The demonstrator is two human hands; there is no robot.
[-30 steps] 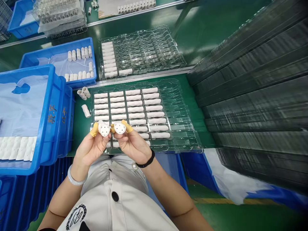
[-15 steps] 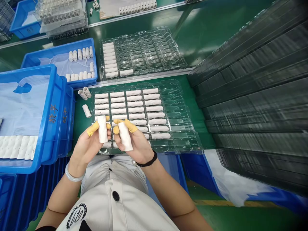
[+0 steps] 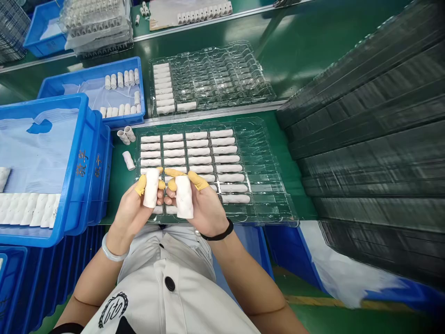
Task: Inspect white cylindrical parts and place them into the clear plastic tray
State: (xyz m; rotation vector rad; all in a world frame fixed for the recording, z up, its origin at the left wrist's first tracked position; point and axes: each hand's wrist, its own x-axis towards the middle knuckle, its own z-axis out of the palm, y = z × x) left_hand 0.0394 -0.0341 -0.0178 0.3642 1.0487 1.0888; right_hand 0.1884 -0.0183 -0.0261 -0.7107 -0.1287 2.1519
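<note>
My left hand (image 3: 134,211) grips a white plastic tube-shaped part (image 3: 151,187) upright between yellow-capped fingertips. My right hand (image 3: 201,208) holds a second white part (image 3: 184,197) the same way, close beside the first. Both hands hover over the near edge of a clear blister tray (image 3: 264,185), whose left columns are filled with rows of white parts lying flat (image 3: 194,153). The tray's right columns hold nothing.
A large blue bin (image 3: 86,176) with white parts stands at my left, a smaller blue bin (image 3: 90,76) behind it. Three loose parts (image 3: 127,146) lie between bin and tray. A second clear tray (image 3: 215,74) sits farther back. Stacked dark trays (image 3: 368,130) rise on the right.
A second ago both parts were held end-on toward me; they have since been turned lengthwise and upright. The hands stayed in roughly the same place.
</note>
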